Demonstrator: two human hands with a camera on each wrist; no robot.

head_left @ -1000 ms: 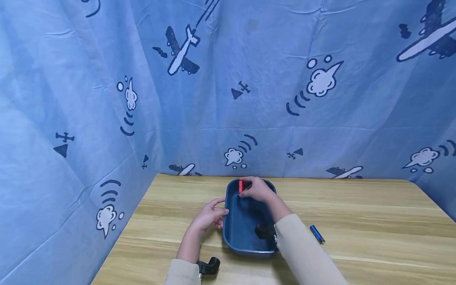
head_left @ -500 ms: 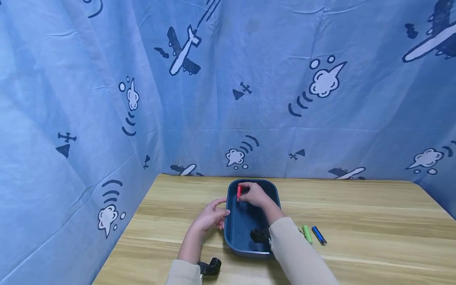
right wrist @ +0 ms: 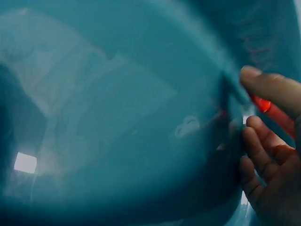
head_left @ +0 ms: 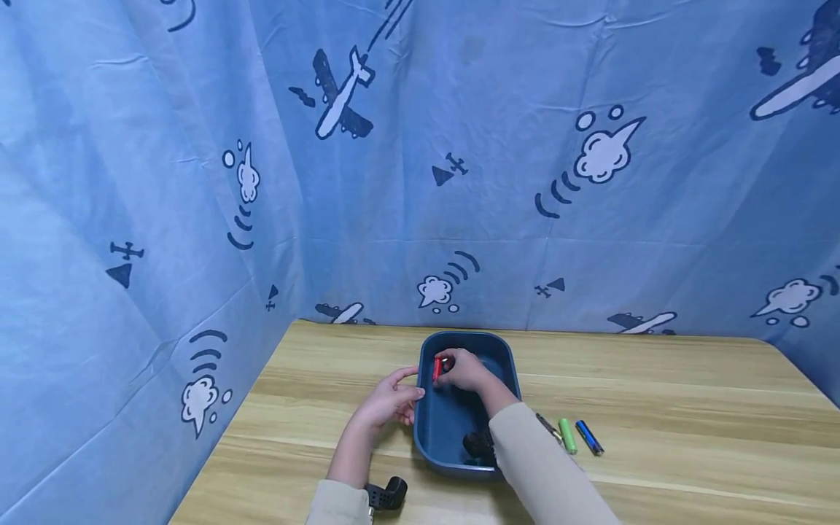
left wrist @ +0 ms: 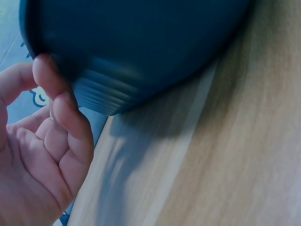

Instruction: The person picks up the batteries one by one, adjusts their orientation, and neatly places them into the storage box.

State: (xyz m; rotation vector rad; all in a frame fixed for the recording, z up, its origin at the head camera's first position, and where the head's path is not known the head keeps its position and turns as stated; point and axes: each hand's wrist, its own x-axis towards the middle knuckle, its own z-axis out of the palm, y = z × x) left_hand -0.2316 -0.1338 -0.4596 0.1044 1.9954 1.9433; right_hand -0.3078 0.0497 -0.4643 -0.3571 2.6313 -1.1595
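Note:
Inside the dark blue box (head_left: 459, 470), close to its left wall, my right hand (head_left: 467, 370) pinches a red battery (head_left: 437, 369) between thumb and fingers. In the right wrist view part of the red battery (right wrist: 262, 103) shows between the fingers, above the shiny box floor (right wrist: 113, 141); the rest is hidden by the hand. My left hand (head_left: 391, 399) holds the box's left side, its thumb over the rim. The left wrist view has curled fingers (left wrist: 70, 117) against the ribbed outer wall (left wrist: 108, 89).
Right of the box, by the right sleeve, lie a green battery (head_left: 567, 436), a blue battery (head_left: 589, 437) and a thin dark-and-gold item (head_left: 550, 429), partly hidden by the sleeve. The wooden table (head_left: 689, 408) backs onto a blue printed curtain (head_left: 499, 182).
My right hand has brought the red battery nearer and lower, from the box's far end along the left wall. The sleeve's shift uncovers the green battery. My left hand stays put.

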